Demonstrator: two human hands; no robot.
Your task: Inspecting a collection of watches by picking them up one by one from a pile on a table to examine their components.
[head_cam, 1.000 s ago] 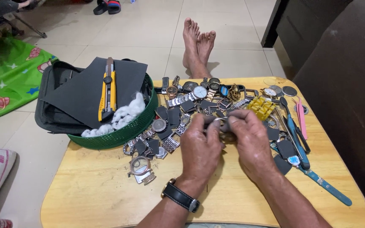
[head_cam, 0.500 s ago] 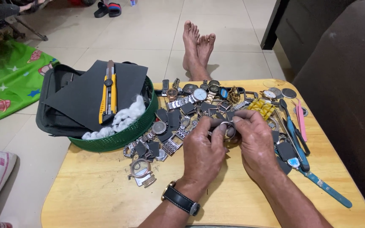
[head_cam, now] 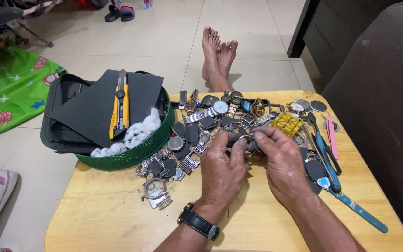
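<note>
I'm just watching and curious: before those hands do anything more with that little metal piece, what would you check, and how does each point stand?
1. Both hands on the piece: left hand and right hand pinch the small metal part together. Ok.
2. Part in clear view: mostly covered by fingers. Cannot tell.
3. Free wooden table near the wrists. Ok.
4. Blue-handled tool within reach beside the right hand. Ok.
5. Loose watches crowd right behind the hands. Not ok.
</note>
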